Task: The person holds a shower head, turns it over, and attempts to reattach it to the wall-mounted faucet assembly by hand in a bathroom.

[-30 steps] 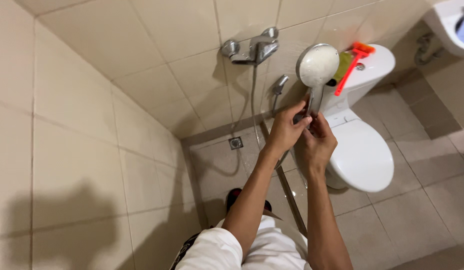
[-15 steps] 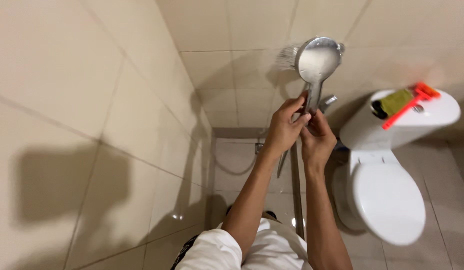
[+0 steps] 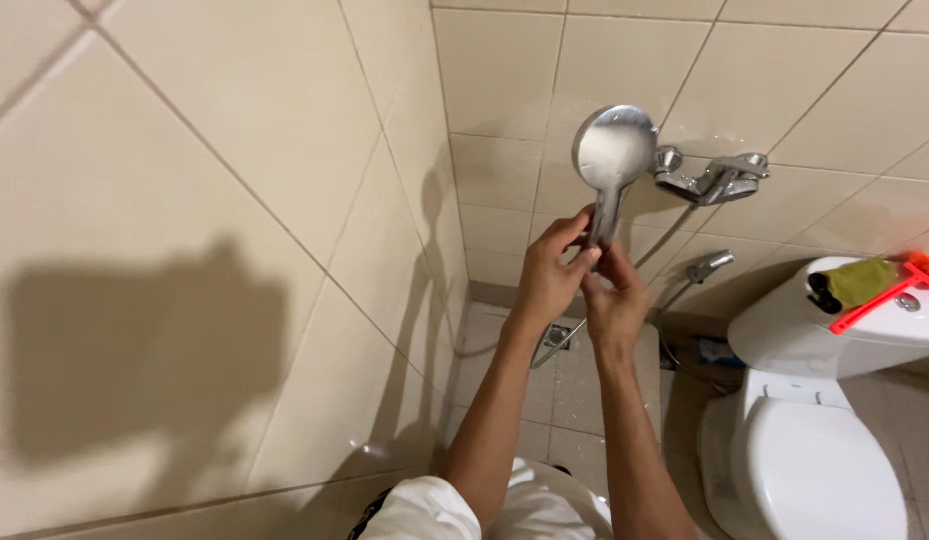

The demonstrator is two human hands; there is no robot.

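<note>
— What kind of room is this?

— It is a bathroom in a home. Big shiny beige wall tiles (image 3: pixel 234 160) cover the walls, and they meet in a corner.

— What else shows it?

— A white toilet (image 3: pixel 819 470) stands on the right with its lid down. Its water tank (image 3: pixel 834 335) sits behind it, with a green cloth (image 3: pixel 852 283) and an orange brush (image 3: pixel 884 295) on top. A silver tap (image 3: pixel 714 178) is fixed to the wall. A round silver shower head (image 3: pixel 614 148) is held up in front of the tiles. Low on the wall hangs a small spray hose (image 3: pixel 706 266). The tiled floor (image 3: pixel 574 390) has a little drain (image 3: pixel 557 336) in it.
</note>
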